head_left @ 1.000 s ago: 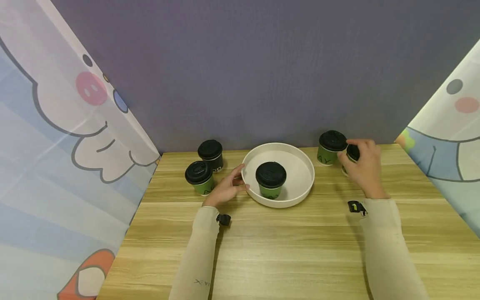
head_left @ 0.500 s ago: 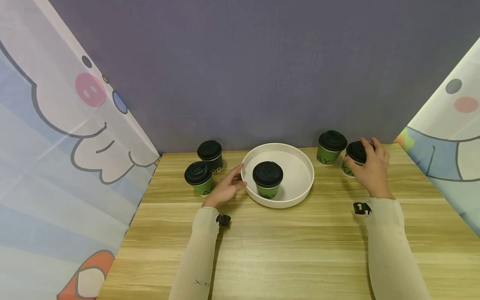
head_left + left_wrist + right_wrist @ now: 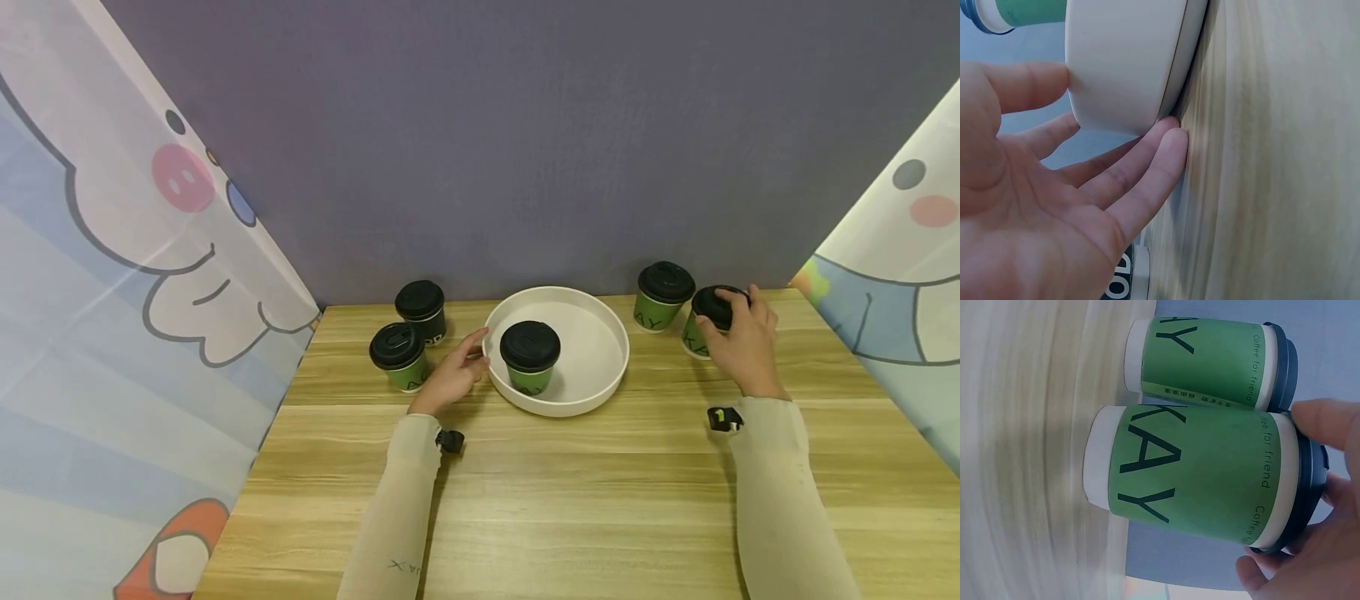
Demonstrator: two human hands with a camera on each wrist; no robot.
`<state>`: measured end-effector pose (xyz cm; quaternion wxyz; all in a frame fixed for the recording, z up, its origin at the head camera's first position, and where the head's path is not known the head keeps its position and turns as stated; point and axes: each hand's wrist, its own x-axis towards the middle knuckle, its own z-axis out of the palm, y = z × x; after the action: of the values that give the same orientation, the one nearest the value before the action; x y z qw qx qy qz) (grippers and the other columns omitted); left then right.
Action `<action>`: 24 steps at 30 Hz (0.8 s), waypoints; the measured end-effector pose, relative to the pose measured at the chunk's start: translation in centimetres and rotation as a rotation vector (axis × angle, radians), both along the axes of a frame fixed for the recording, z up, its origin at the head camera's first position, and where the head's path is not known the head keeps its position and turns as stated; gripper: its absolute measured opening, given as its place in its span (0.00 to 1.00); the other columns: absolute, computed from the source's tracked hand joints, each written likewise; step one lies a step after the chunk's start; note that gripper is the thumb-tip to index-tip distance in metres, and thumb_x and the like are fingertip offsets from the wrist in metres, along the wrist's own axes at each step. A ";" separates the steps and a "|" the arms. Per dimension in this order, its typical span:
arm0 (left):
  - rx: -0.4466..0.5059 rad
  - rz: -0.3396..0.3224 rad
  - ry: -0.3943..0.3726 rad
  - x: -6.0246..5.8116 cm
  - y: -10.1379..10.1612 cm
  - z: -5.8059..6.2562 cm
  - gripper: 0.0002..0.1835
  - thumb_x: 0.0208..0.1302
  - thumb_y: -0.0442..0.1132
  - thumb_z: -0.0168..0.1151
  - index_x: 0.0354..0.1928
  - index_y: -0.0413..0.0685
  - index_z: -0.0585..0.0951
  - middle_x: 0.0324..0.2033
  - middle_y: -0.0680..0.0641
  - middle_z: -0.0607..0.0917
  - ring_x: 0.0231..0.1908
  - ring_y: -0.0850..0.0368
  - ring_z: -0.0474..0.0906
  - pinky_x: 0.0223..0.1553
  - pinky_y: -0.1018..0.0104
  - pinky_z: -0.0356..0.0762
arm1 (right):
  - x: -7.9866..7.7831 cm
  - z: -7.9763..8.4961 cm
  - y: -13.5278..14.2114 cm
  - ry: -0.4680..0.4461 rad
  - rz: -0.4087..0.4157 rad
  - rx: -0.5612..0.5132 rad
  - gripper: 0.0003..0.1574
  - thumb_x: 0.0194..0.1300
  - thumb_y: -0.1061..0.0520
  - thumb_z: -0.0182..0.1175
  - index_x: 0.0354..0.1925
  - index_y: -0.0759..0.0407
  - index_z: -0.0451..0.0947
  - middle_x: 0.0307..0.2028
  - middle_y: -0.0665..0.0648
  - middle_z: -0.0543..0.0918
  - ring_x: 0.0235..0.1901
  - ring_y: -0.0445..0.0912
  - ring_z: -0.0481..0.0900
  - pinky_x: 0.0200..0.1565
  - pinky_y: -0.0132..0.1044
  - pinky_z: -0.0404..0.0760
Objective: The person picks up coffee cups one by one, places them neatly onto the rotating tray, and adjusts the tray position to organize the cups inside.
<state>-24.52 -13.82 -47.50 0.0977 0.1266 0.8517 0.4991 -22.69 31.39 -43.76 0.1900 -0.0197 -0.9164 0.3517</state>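
Note:
On the right, my right hand (image 3: pixel 741 343) grips a green paper coffee cup (image 3: pixel 1191 472) by its black lid, thumb on one side and fingers round the other. This cup stands upright. Close beside it is another green coffee cup (image 3: pixel 660 298) with a black lid. My left hand (image 3: pixel 452 377) touches the left side of a round white tray (image 3: pixel 592 358). Its thumb (image 3: pixel 1038 84) lies at the rim while relaxed fingers reach the wall's lower edge. Inside the tray, toward its left, stands a lidded green coffee cup (image 3: pixel 530 358).
Left of the tray stand a green coffee cup (image 3: pixel 400 357) and a black coffee cup (image 3: pixel 422 312), both lidded. A grey wall panel (image 3: pixel 480 150) rises behind the wooden table (image 3: pixel 570 500). Cartoon-printed curtains (image 3: pixel 112 333) flank both sides.
My right hand has moved right and closed round the lid of the right-hand coffee cup. The cup in the tray has shifted slightly left. My left hand stays at the tray.

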 end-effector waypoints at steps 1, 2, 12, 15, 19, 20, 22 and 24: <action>-0.002 0.008 0.002 0.0 0.1 0.0 0.31 0.78 0.41 0.53 0.80 0.58 0.60 0.68 0.40 0.77 0.61 0.47 0.80 0.52 0.58 0.80 | 0.0 0.0 0.0 0.001 -0.002 0.002 0.36 0.76 0.54 0.55 0.74 0.68 0.60 0.78 0.79 0.42 0.74 0.79 0.42 0.64 0.79 0.48; -0.002 0.016 -0.001 0.1 0.1 0.1 0.31 0.79 0.41 0.53 0.80 0.58 0.61 0.68 0.40 0.77 0.60 0.47 0.80 0.50 0.59 0.79 | 0.0 0.1 0.0 0.000 -0.003 0.004 0.35 0.76 0.55 0.55 0.73 0.69 0.61 0.77 0.80 0.44 0.73 0.79 0.43 0.63 0.79 0.49; 0.000 0.092 0.052 0.2 0.7 0.1 0.25 0.81 0.39 0.50 0.76 0.57 0.66 0.62 0.36 0.80 0.54 0.45 0.84 0.44 0.62 0.80 | 0.3 0.7 0.1 -0.045 -0.005 -0.004 0.36 0.73 0.55 0.60 0.72 0.69 0.63 0.72 0.82 0.50 0.67 0.81 0.49 0.58 0.76 0.55; -0.013 0.123 0.073 0.3 0.9 0.1 0.24 0.81 0.40 0.50 0.75 0.58 0.68 0.61 0.37 0.82 0.54 0.44 0.85 0.47 0.58 0.83 | 0.4 0.9 0.2 -0.054 -0.004 -0.007 0.37 0.72 0.56 0.62 0.72 0.69 0.63 0.71 0.83 0.50 0.67 0.82 0.50 0.59 0.77 0.57; -0.025 0.149 0.091 0.3 1.0 0.0 0.22 0.81 0.41 0.51 0.73 0.59 0.70 0.60 0.38 0.82 0.54 0.44 0.84 0.52 0.53 0.83 | 0.5 1.1 0.2 -0.067 -0.002 0.002 0.38 0.70 0.57 0.65 0.71 0.69 0.64 0.71 0.83 0.50 0.66 0.83 0.54 0.61 0.77 0.58; -0.025 0.152 0.092 0.3 1.1 0.0 0.22 0.81 0.41 0.51 0.73 0.59 0.71 0.60 0.38 0.82 0.54 0.44 0.84 0.53 0.52 0.82 | 0.5 1.2 0.2 -0.073 -0.002 0.002 0.38 0.70 0.57 0.65 0.71 0.69 0.64 0.71 0.82 0.50 0.65 0.83 0.55 0.61 0.77 0.58; -0.024 0.155 0.093 0.3 1.1 0.0 0.22 0.81 0.41 0.51 0.72 0.59 0.71 0.60 0.38 0.82 0.54 0.44 0.84 0.54 0.51 0.82 | 0.5 1.3 0.2 -0.079 0.000 0.003 0.38 0.69 0.57 0.66 0.71 0.69 0.65 0.71 0.82 0.50 0.65 0.83 0.56 0.62 0.77 0.59; -0.025 0.153 0.086 0.4 1.2 0.1 0.22 0.81 0.41 0.50 0.72 0.59 0.71 0.60 0.38 0.82 0.54 0.44 0.84 0.54 0.51 0.82 | 0.6 1.4 0.3 -0.084 0.004 0.004 0.39 0.69 0.56 0.66 0.70 0.69 0.65 0.71 0.82 0.50 0.65 0.83 0.56 0.61 0.78 0.59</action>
<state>-24.15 -12.66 -47.44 0.0243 0.0813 0.8683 0.4887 -22.09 31.65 -42.33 0.1506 -0.0324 -0.9243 0.3491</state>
